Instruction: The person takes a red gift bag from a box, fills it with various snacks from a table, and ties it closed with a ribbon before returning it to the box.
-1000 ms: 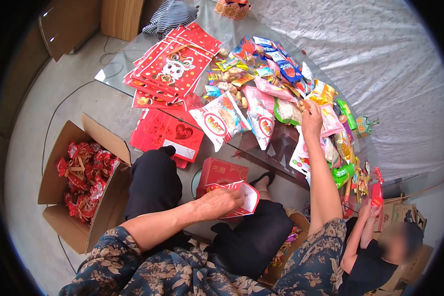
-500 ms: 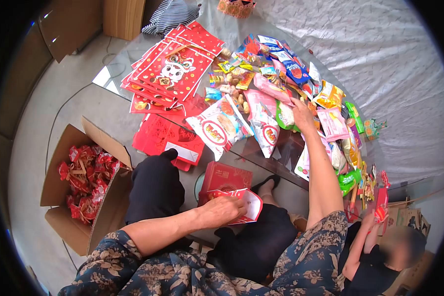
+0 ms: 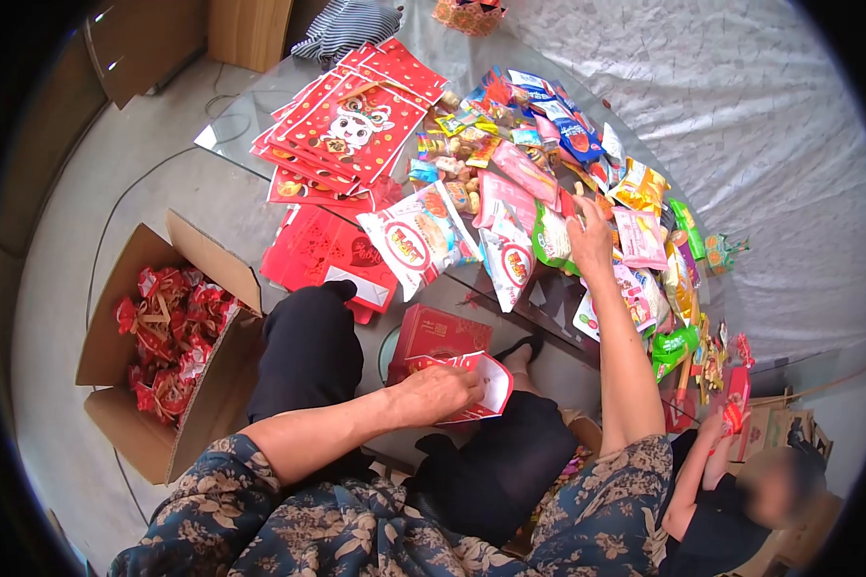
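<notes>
Now reaching with right grip (image 3: pixel 587 231) just beside green-and-white packet (image 3: pixel 552 238), farther from gold packet (image 3: pixel 639 188) than a second ago. Can't tell if pinching anything there. Meanwhile grasping red bag (image 3: pixel 496 388) in left grip (image 3: pixel 443 393), unmoved, mouth open. Suggests still picking through snack pile (image 3: pixel 479 135) on tabletop (image 3: pixel 258 104) around right grip.

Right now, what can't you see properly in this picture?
All in the head view:
Part of the red bag: covered by the left hand.
Whether the right hand grips anything: the hand itself hides it.
Orange patterned container: cut off by the top edge.
Writing on the golden packet: too small.
</notes>
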A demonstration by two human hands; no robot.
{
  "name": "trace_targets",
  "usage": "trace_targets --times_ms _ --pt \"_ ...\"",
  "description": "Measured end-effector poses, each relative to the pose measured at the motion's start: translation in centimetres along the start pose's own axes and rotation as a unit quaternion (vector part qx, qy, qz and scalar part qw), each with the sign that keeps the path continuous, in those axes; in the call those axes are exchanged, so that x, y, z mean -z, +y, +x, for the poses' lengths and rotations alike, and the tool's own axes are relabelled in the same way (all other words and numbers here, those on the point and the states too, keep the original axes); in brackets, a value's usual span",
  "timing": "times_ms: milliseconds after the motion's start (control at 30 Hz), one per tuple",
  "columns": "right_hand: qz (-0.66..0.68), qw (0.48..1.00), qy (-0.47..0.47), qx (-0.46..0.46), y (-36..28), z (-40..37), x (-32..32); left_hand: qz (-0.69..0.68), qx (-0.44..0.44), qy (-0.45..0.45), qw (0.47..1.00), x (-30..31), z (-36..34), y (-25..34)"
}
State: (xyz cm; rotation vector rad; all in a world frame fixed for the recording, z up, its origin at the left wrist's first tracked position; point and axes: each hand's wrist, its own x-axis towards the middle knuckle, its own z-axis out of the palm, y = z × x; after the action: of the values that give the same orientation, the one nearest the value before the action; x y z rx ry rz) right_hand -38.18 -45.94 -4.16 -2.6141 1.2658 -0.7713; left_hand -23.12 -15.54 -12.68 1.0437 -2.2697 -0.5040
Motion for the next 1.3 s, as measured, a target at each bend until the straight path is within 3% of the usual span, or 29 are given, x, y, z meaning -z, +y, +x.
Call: trace_targets --times_ms 100,200,367,467,500,600,733,833,967,1133,1167,1300 --pt "-0.034 0.996 0.027 0.076 -2.1 0.7 -0.6 0.013 -0.002 -0.01 1.0 0.2 0.0 -0.1" --pt "-0.072 0.995 -0.002 0.071 -3.1 1.5 -1.4 0.007 0.006 -0.009 1.0 0.4 0.0 0.0" --pt "0.017 0.999 0.041 0.026 -2.5 5.6 -2.8 0.003 0.01 0.007 1.0 -0.3 0.0 -0.2" --pt "0.039 0.998 -0.047 -0.017 -5.3 7.1 -1.7 -0.005 0.023 -0.004 1.0 -0.2 0.1 -0.2" --pt "0.081 0.993 -0.084 -0.005 -4.8 8.0 -2.4 -0.019 0.022 -0.002 1.0 -0.1 0.1 -0.2" --pt "-0.021 0.989 -0.115 0.088 -3.7 7.7 -4.0 -0.022 0.014 0.015 1.0 0.0 0.1 -0.5" --pt "-0.048 0.992 -0.048 0.104 -3.5 6.9 -4.2 -0.01 0.024 0.0 1.0 0.2 0.0 -0.7" --pt "-0.08 0.995 -0.015 0.058 -3.3 6.9 -2.9 -0.005 0.021 0.005 1.0 0.4 -0.3 -0.9" --pt "-0.071 0.991 0.066 0.09 -2.8 5.9 0.8 -0.001 0.024 0.006 1.0 0.3 -0.5 -1.0" --pt "-0.183 0.977 0.107 0.029 3.1 2.9 6.7 -0.001 0.02 0.009 1.0 0.8 -0.7 -0.7" --pt "-0.244 0.966 0.081 -0.022 4.0 2.1 8.1 -0.005 0.019 0.012 1.0 0.6 -0.7 -0.8" --pt "-0.339 0.929 0.145 0.016 6.4 -1.1 10.6 -0.013 0.013 0.009 1.0 0.5 -0.5 -0.4"
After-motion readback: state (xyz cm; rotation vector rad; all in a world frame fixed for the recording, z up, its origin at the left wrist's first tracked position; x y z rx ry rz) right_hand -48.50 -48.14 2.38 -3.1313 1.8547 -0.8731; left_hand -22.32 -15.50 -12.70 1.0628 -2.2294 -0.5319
